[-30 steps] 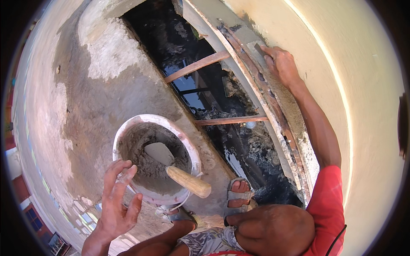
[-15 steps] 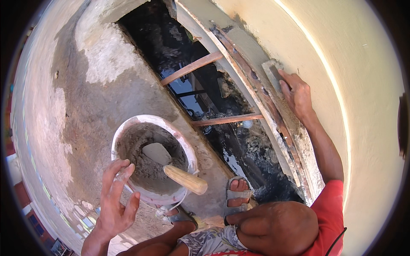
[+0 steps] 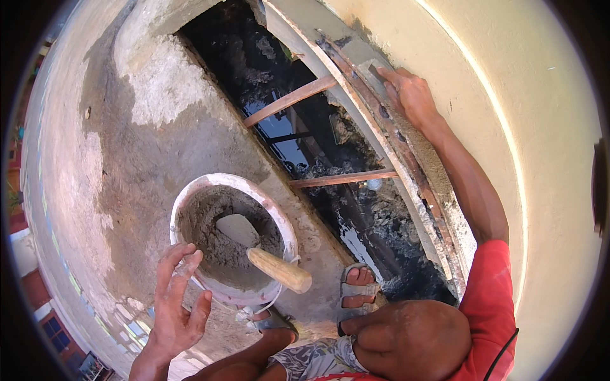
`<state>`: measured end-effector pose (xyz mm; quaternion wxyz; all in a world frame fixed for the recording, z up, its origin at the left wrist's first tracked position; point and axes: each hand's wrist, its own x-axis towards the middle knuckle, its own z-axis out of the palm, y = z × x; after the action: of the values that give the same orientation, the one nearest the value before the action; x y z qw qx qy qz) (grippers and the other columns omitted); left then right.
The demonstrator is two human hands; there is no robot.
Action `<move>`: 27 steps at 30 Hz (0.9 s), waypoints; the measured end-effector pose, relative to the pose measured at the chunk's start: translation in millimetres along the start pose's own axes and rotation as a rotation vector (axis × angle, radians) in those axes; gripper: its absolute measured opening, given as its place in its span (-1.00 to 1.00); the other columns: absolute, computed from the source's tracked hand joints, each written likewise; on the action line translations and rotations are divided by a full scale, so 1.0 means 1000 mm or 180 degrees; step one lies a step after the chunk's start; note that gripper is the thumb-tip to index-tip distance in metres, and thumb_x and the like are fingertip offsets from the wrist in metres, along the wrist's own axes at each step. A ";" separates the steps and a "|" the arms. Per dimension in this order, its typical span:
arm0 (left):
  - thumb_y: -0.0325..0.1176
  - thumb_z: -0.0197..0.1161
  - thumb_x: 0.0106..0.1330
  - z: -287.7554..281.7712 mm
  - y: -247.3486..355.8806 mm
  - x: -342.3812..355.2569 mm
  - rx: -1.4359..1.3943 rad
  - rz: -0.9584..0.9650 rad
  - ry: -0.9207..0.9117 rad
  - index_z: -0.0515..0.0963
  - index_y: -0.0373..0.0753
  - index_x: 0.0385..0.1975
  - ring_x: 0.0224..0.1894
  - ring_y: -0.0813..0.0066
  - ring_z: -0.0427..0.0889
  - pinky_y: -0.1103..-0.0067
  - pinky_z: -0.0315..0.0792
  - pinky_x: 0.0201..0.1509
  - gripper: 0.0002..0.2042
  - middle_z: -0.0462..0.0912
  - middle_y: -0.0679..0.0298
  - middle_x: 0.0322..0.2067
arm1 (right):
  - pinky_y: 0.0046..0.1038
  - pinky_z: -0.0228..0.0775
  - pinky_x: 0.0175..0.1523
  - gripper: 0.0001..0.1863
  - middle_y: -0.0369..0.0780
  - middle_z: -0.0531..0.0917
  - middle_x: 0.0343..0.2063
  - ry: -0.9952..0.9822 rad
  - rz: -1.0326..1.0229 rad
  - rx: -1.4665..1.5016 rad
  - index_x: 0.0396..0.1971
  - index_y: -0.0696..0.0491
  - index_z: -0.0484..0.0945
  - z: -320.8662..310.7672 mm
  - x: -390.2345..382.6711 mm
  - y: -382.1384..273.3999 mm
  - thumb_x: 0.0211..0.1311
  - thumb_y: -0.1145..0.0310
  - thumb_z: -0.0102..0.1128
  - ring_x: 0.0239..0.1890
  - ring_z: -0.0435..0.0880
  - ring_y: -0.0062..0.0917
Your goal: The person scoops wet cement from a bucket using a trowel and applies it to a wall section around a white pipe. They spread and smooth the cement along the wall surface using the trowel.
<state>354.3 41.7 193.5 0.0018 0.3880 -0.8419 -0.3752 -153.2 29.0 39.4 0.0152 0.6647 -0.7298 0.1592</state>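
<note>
My right hand (image 3: 412, 95) is closed on a small flat plastering float (image 3: 370, 71), of which only the grey edge shows. The float lies against the strip of wet grey mortar (image 3: 416, 140) along the foot of the cream wall. My left hand (image 3: 178, 308) is open beside the bucket's near left rim, fingers apart and nothing in them. Wet mortar (image 3: 210, 216) partly fills the white, smeared bucket (image 3: 289, 222). A trowel stands in it, its blade (image 3: 237, 228) on the mortar and its wooden handle (image 3: 279, 269) leaning over the rim towards me.
An open drain channel (image 3: 254, 63) with dark water runs diagonally between the concrete floor (image 3: 159, 146) and the wall. Two wooden struts (image 3: 343, 177) span it, braced against a long formwork board (image 3: 365, 114). My sandalled foot (image 3: 359, 286) is at its edge. The cream wall (image 3: 457, 76) rises at right.
My right hand has slid the float farther away along the mortar strip, up and to the left. My left hand stays by the bucket, still open. The view has shifted slightly.
</note>
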 end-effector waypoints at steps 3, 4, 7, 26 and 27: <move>-0.45 0.18 0.26 0.000 0.000 0.005 -0.0029 0.0020 0.0002 0.35 -0.30 0.24 0.30 -0.14 0.27 0.13 0.17 0.36 -0.50 0.29 -0.10 0.22 | -0.19 0.48 -0.22 -0.63 -0.01 0.61 -0.38 -0.0029 0.0162 -0.0042 0.01 0.06 0.61 -0.006 -0.017 -0.004 0.17 0.52 0.16 -0.39 0.64 -0.11; -0.39 0.17 0.29 0.000 -0.001 0.006 -0.0020 0.0022 0.0017 0.35 -0.30 0.24 0.30 -0.11 0.28 0.15 0.16 0.36 -0.51 0.31 -0.09 0.22 | -0.19 0.48 -0.23 -0.63 -0.01 0.61 -0.39 -0.0035 0.0237 -0.0050 0.01 0.06 0.61 -0.009 -0.024 -0.006 0.17 0.52 0.16 -0.39 0.64 -0.12; -0.26 0.15 0.35 0.002 -0.003 0.008 0.0010 0.0023 0.0047 0.36 -0.29 0.25 0.30 -0.06 0.30 0.17 0.14 0.37 -0.51 0.33 -0.08 0.23 | -0.23 0.48 -0.25 -0.64 -0.02 0.60 -0.42 -0.0088 0.0547 0.0068 0.02 0.06 0.61 -0.021 -0.056 -0.007 0.20 0.53 0.17 -0.42 0.63 -0.14; -0.30 0.15 0.34 -0.001 -0.001 0.009 -0.0035 0.0135 -0.0002 0.36 -0.32 0.25 0.31 -0.08 0.28 0.17 0.15 0.37 -0.51 0.33 -0.09 0.22 | -0.14 0.53 -0.22 -0.64 0.04 0.62 -0.39 0.0151 0.0173 -0.0238 0.02 0.09 0.56 -0.006 0.026 -0.004 0.20 0.46 0.10 -0.40 0.65 -0.06; -0.30 0.15 0.34 0.000 -0.002 0.007 -0.0054 0.0110 0.0008 0.36 -0.32 0.25 0.31 -0.08 0.28 0.17 0.15 0.37 -0.52 0.33 -0.09 0.22 | -0.12 0.52 -0.20 -0.63 0.05 0.62 -0.38 0.0118 0.0108 -0.0280 0.02 0.09 0.55 0.003 0.036 -0.004 0.19 0.46 0.09 -0.39 0.66 -0.05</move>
<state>351.0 36.7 190.1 0.0127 0.3737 -0.8453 -0.3816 -153.2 -6.5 45.4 0.0552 0.6479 -0.7469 0.1394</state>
